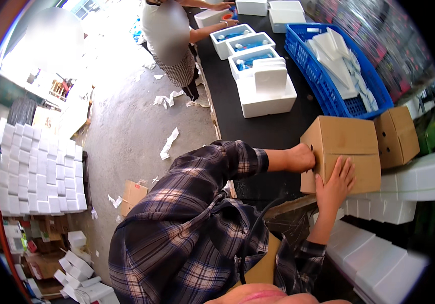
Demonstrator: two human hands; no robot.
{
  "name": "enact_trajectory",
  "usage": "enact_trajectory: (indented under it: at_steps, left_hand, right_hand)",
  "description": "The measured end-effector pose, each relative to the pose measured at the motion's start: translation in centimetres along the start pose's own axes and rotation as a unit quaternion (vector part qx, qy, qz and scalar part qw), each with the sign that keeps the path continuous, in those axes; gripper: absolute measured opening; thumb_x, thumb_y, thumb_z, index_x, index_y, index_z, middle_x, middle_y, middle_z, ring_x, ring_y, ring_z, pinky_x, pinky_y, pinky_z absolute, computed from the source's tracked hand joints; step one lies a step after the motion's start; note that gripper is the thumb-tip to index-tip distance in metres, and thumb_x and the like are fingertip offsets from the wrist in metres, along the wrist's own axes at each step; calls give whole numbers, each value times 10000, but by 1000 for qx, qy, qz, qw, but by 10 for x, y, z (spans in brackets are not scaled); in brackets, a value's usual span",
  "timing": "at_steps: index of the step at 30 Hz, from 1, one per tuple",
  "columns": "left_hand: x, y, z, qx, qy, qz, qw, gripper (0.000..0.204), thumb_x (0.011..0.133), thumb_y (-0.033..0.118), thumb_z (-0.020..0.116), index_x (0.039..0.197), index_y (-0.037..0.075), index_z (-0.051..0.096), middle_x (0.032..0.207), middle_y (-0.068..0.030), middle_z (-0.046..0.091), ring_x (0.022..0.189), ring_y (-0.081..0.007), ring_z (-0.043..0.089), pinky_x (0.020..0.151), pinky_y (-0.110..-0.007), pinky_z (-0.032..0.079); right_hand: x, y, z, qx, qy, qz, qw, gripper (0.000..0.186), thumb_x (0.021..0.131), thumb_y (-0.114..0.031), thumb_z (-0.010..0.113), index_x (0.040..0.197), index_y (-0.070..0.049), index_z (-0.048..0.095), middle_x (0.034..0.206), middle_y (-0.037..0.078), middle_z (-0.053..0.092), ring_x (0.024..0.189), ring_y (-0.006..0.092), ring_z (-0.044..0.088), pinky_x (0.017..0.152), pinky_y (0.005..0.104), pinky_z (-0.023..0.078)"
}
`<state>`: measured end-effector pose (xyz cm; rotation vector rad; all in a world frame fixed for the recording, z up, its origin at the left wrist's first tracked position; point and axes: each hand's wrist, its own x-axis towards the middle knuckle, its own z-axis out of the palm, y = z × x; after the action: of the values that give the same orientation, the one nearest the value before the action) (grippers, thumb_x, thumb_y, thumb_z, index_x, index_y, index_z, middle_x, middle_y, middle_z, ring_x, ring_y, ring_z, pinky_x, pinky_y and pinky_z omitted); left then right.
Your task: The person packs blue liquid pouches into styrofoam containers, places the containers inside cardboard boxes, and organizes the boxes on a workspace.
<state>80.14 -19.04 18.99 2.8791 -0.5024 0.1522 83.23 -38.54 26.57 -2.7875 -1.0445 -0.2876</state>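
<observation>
1. Dark table (276, 134) runs away from the wearer. Another person (177, 71) works at its far end.
2. Blue crate (315, 81) on the right side; white foam pieces (331, 66) inside.
3. Brown carton (348, 136), the thing being handled, sits at the table's near right corner; its underside is hidden. A second brown box (401, 136) is just beyond it to the right.
4. Three open foam boxes (236, 71) farther up, blue packs (250, 62) inside.
5. Right hand (335, 177): nearly flat, fingers spread over the carton's near side, pressing rather than clasping. Left hand (299, 158): curled against the left side by a round hole (312, 147); cannot tell whether fingertips hook in.
6. Step, my judgement: steadying or positioning the carton. Any shift from here calls for even pressure from both hands.
7. Writing: none legible on the carton. Floor cardboard (134, 196) has a small reddish mark, unreadable.
</observation>
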Motion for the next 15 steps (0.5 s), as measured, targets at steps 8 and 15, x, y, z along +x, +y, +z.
enact_trajectory:
  at_steps: [8,15]
  left_hand:
    - [4,-14,-28,3,-30,64,997,120,775,167,677,777,104,779,793,-120,742,784,-341,731,693,-455,573]
    - [-9,-7,-11,-106,16,-55,993,167,879,284,693,814,132,716,780,-100,701,748,-345,696,635,-448,547]
  right_hand:
    - [-1,6,2,5,5,0,1000,939,788,-366,775,1581,-128,333,1643,182,294,1510,412,263,1214,591,181]
    - [2,7,7,30,15,-5,999,870,798,-383,775,1533,-98,405,1610,204,337,1490,426,289,1195,608,207]
